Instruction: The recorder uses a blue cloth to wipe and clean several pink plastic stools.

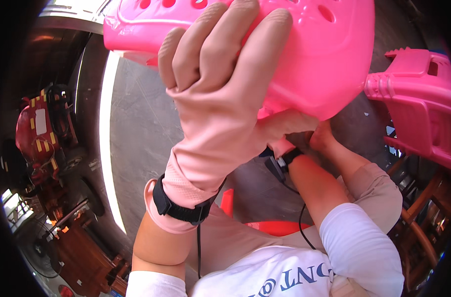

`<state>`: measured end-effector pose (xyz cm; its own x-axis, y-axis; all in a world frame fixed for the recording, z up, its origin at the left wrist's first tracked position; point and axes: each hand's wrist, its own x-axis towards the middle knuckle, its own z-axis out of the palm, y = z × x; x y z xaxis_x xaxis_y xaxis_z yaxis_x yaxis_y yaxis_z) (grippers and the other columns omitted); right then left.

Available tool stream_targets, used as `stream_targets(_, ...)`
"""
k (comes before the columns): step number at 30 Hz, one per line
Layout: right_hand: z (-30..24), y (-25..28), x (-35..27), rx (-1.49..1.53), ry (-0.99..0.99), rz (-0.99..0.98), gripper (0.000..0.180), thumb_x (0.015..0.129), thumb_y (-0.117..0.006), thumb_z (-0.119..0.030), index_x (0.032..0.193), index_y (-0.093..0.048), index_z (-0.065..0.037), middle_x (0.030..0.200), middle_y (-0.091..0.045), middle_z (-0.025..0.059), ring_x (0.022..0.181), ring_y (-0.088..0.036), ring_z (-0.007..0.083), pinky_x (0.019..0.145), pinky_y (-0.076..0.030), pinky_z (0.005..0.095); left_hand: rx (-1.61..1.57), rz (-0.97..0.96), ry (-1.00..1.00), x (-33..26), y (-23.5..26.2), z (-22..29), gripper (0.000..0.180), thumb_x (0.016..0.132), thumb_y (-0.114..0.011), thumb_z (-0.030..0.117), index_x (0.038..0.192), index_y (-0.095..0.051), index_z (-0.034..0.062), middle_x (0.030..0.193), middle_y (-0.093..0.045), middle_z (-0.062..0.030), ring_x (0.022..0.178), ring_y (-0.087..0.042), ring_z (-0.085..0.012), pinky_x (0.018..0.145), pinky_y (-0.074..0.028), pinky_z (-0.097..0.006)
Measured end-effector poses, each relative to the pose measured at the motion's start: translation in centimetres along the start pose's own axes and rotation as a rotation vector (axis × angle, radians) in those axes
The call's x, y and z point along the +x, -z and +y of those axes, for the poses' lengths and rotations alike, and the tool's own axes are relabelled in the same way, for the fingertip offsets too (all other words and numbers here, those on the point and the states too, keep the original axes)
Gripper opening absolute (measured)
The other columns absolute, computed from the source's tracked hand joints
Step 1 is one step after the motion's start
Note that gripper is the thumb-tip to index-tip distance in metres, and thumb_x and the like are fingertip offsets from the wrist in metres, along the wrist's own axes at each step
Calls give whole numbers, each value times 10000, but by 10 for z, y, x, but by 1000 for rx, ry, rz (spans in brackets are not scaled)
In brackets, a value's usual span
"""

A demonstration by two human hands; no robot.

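A large, glossy pink plastic piece with oval holes [314, 54], shaped like a stool seat, fills the top of the view. My left hand [215, 84], in a pale pink rubber glove with a black strap at the wrist, grips it. Its fingers lie over the upper face and its thumb stretches along the near edge. Below that thumb, my right hand [283, 146] shows only as a bit of pink glove beside a black wrist strap. The rest of it is hidden, so whether it holds the pink piece I cannot tell.
At the right is another pink plastic piece [418, 96] with slots and ribbed edges. Wooden furniture [426, 232] stands below it. A red wheeled vehicle [37, 138] is at the left. Red plastic [272, 227] shows beneath my legs, and thin black cables [303, 227] hang from my wrists.
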<state>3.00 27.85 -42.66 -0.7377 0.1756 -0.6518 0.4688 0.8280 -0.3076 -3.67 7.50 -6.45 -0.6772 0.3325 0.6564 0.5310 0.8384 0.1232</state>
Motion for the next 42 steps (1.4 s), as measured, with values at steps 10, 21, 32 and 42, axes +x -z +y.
stream_targets(10, -41, -32, -43, 99, 187, -18, 500, 853, -679, -447, 1170, -643, -63, 1102, -700, 164, 1019, -682, 369, 868, -551, 475, 66, -96, 77, -2, 6, 1, 1037, 636, -797, 732, 1389, -552, 62, 1362, -564, -134, 1268, -519, -307, 1075, -376, -447)
stream_targets(21, -38, -38, -59, 211, 173, -78, 698, 864, -660, -475, 1372, -516, -18, 1152, -689, 182, 1083, -661, 368, 898, -541, 472, 30, -101, 79, -3, 0, 4, 1053, 641, -807, 713, 1423, -522, 69, 1400, -537, -119, 1311, -469, -298, 1092, -356, -452)
stream_targets(32, -23, -31, -72, 425, 228, -68, 803, 854, -673, -390, 1531, -310, -157, 1307, -626, 196, 1210, -597, 381, 1003, -482, 454, 72, -80, 25, 2, -3, 3, 1070, 679, -726, 783, 1416, -519, 36, 1376, -545, -123, 1313, -467, -293, 1094, -373, -448)
stream_targets(42, -8, -1, -60, 836, -184, 128, 530, 864, -717, -336, 1279, -624, -19, 1211, -690, 182, 1147, -655, 300, 979, -496, 371, 100, -90, 9, 0, -2, 0, 1081, 683, -697, 812, 1399, -530, 19, 1379, -549, -148, 1303, -483, -323, 1095, -387, -467)
